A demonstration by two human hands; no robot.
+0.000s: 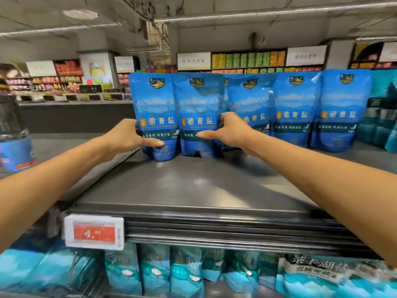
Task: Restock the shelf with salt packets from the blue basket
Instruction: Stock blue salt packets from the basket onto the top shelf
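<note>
Several blue salt packets stand upright in a row on the dark top shelf (193, 186). My left hand (131, 137) grips the left edge of the leftmost salt packet (155, 108), thumb across its front. My right hand (227, 131) holds the right edge of the second salt packet (197, 104), thumb on its front. These two packets stand side by side, touching. Three more salt packets (296, 108) stand to the right. The blue basket is not in view.
A red price tag (94, 233) hangs on the shelf's front edge at left. Teal packets (187, 274) fill the shelf below and more (384, 112) stand at far right. A blue-based container (15, 151) stands at left. Store aisles lie behind.
</note>
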